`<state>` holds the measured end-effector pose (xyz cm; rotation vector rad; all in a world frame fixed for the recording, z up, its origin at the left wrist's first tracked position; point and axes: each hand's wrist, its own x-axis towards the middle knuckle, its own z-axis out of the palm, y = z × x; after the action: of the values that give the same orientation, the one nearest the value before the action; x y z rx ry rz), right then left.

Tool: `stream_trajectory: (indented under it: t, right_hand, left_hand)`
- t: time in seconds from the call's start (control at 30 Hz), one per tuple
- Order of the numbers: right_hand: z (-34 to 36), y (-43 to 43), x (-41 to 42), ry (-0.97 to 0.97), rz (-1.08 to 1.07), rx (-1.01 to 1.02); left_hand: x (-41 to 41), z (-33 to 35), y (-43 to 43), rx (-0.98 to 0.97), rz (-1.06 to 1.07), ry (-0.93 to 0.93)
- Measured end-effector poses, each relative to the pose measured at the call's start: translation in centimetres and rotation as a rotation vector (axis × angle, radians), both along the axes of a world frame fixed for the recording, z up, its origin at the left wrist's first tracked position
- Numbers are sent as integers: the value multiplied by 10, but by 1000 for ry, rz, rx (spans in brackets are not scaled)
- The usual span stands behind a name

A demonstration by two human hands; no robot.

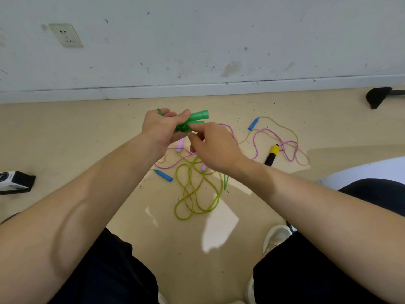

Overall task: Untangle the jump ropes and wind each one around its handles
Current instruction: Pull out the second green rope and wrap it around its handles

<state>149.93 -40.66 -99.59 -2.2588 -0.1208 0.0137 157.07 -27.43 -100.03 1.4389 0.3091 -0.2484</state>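
My left hand (pixel 161 128) grips two green handles (pixel 197 117) held together above the floor, with green rope wound round them near my fingers. My right hand (pixel 212 145) pinches the rope just below the handles. A yellow-green rope (pixel 192 194) lies in loose loops on the floor beneath. A pink braided rope (pixel 263 137) with lilac handles (pixel 180 144) tangles across it. Two blue handles (pixel 163 175) (pixel 253 124) join a thin tan rope (pixel 293 132). A yellow and black handle (pixel 272 154) lies to the right.
The beige floor (pixel 87 137) meets a scuffed white wall with a socket (pixel 65 35). A black and white box (pixel 15 182) sits at the left. A dark object (pixel 378 97) lies at the far right. My legs and a white shoe (pixel 277 236) are close below.
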Motion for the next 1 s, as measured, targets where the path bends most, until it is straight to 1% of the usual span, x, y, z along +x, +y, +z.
stream_trajectory:
  t: [0.13, 0.2, 0.27, 0.37, 0.5, 0.63, 0.77, 0.9, 1.0]
  right_hand:
    - [-16, 10, -6, -40, 53, -162]
    - [-17, 10, -8, 26, 61, -154]
    - [-13, 4, -6, 151, 64, -96]
    - [-10, -15, 8, 269, 39, -117]
    - [-3, -43, 25, 316, -9, -148]
    - [-1, -59, 34, 290, -18, -43]
    - [-1, -66, 39, 340, -30, 110]
    - [6, -62, 38, 423, -93, 247]
    - [12, -53, 36, 494, -144, 354]
  left_hand:
    - [2, 2, 2, 4, 60, 18]
    - [4, 5, 4, -39, 80, 40]
    - [7, 11, 7, -59, 73, 67]
    - [8, 21, 11, -62, -16, 112]
    - [3, 28, 12, -10, -205, 100]
    - [-3, 27, 9, 125, -409, 7]
    - [-5, 26, 9, 309, -561, -116]
    - [-6, 21, 7, 519, -595, -256]
    - [-4, 15, 6, 646, -537, -345]
